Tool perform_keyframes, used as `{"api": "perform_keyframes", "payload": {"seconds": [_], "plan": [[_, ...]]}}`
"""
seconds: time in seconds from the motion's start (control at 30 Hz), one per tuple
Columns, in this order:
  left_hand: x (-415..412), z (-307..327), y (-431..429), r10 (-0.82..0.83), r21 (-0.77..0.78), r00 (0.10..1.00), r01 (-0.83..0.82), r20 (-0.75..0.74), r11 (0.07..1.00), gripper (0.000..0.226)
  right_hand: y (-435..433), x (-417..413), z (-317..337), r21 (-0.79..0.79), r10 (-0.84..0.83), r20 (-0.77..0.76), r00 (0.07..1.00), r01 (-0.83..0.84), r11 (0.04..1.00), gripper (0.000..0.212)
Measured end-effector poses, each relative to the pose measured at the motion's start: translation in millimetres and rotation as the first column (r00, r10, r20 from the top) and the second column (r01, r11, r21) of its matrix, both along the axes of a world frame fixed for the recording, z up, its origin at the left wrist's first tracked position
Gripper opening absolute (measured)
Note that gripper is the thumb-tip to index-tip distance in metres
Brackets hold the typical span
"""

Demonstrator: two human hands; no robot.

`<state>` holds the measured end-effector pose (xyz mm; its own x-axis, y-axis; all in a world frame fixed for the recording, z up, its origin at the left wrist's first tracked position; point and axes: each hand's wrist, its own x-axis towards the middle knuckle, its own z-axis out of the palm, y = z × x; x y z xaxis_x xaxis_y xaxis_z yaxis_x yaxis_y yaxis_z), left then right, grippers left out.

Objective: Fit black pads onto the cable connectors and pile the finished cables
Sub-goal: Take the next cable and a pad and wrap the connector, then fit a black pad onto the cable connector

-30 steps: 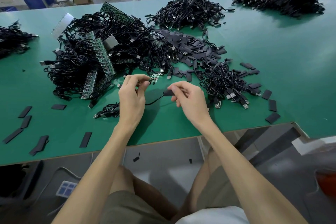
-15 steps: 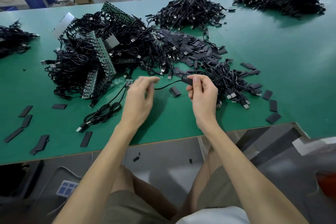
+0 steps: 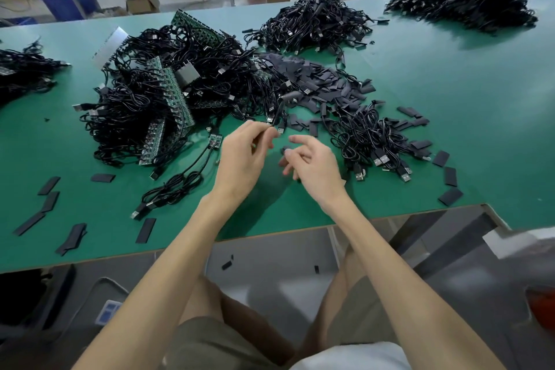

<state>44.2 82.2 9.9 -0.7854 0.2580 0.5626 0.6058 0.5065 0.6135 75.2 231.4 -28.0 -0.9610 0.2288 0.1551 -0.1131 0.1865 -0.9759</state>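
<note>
Cable (image 3: 175,189) lies coiled at eight o'clock from the left hand (image 3: 244,159) — no longer strung between hands. Right hand (image 3: 313,168) curls loosely near a black pad (image 3: 286,148); I can't tell either grip.

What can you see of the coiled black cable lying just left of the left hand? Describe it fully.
The coiled cable is thin, black and rubbery-looking, loosely looped and lying flat on the green table. One end carries a small green circuit board, the other a black plug with a metal tip. The left hand beside it does not hold it.
</note>
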Motion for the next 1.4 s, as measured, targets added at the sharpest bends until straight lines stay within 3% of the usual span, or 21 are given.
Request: {"api": "perform_keyframes", "payload": {"seconds": [0.1, 0.2, 0.27, 0.33, 0.43, 0.53, 0.63, 0.7, 0.8, 0.9, 0.97, 1.07, 1.13, 1.23, 1.3, 1.4], "plan": [[-10.6, 26.7, 20.3, -0.035, 0.108, 0.992, 0.022, 0.121, 0.994, 0.018, -1.6, -0.5, -2.3, 0.089, 0.035, 0.028, 0.999, -0.037, 0.995, 0.015], [-23.9, 51.4, 42.7, -0.155, 0.202, 0.953, 0.103, 0.261, 0.974, 0.022, 0.8, -1.5, -3.8, 0.188, 0.021, 0.036, 0.999, -0.028, 0.982, 0.023], [-31.2, 62.7, 60.0, -0.245, 0.315, 0.901, 0.130, 0.359, 0.940, 0.023, 0.2, -1.1, -3.9, 0.071, 0.059, 0.074, 0.996, -0.064, 0.995, 0.033], [-37.6, 69.5, 77.8, -0.296, 0.386, 0.837, 0.111, 0.461, 0.916, 0.024, -3.2, -0.5, -3.6, 0.005, 0.076, 0.072, 0.994, -0.077, 0.997, 0.026], [-42.0, 70.6, 104.5, -0.361, 0.429, 0.715, 0.095, 0.598, 0.898, 0.022, -6.2, -0.8, -0.9, 0.051, 0.087, 0.081, 0.993, -0.091, 0.995, 0.026], [-44.1, 64.5, 124.4, -0.379, 0.466, 0.642, 0.038, 0.666, 0.884, 0.023, -4.7, 0.7, 4.1, 0.231, 0.125, 0.150, 0.981, -0.157, 0.960, 0.017], [-43.4, 49.9, 135.5, -0.310, 0.325, 0.607, 0.089, 0.732, 0.942, 0.028, -2.0, 3.6, 7.2, 0.271, 0.077, 0.189, 0.979, -0.127, 0.954, 0.033], [-42.5, 38.4, 137.7, -0.173, 0.106, 0.694, 0.138, 0.699, 0.985, 0.030, -0.2, 2.6, 4.5, 0.269, 0.038, 0.228, 0.973, -0.100, 0.958, 0.031], [-44.4, 29.6, 133.5, -0.015, -0.097, 0.822, 0.085, 0.570, 0.992, 0.019, -2.2, 1.1, 5.2, 0.251, 0.071, 0.256, 0.964, -0.137, 0.958, 0.018], [-44.8, 25.1, 124.7, 0.103, -0.309, 0.838, 0.080, 0.535, 0.948, 0.030, -2.4, -0.5, 4.7, 0.279, 0.039, 0.279, 0.959, -0.120, 0.953, 0.021], [-41.2, 22.6, 122.5, 0.039, -0.294, 0.803, 0.172, 0.595, 0.940, 0.036, -5.7, 2.7, 10.5, 0.272, 0.092, 0.239, 0.967, -0.158, 0.949, 0.021], [-38.6, 22.8, 125.6, -0.100, -0.237, 0.777, 0.308, 0.621, 0.922, 0.036, -6.1, 3.6, 9.8, 0.255, -0.007, 0.092, 0.996, -0.016, 0.967, 0.029], [-38.5, 25.6, 127.9, -0.186, -0.220, 0.753, 0.404, 0.631, 0.888, 0.033, -3.5, 1.0, 3.3, 0.412, 0.038, 0.156, 0.987, -0.100, 0.906, 0.018], [-36.3, 28.8, 128.7, -0.246, -0.257, 0.714, 0.518, 0.656, 0.816, 0.052, -4.7, 1.3, 3.2, 0.431, 0.044, 0.226, 0.973, -0.140, 0.891, 0.011], [-36.3, 27.7, 127.9, -0.255, -0.287, 0.728, 0.531, 0.637, 0.797, 0.054, -6.5, -1.0, 2.7, 0.384, 0.041, 0.218, 0.975, -0.124, 0.915, 0.016], [-37.5, 24.2, 120.3, -0.249, -0.211, 0.778, 0.436, 0.576, 0.875, 0.033, -9.0, 3.3, 7.9, 0.236, 0.087, 0.223, 0.971, -0.141, 0.962, 0.014]]}}
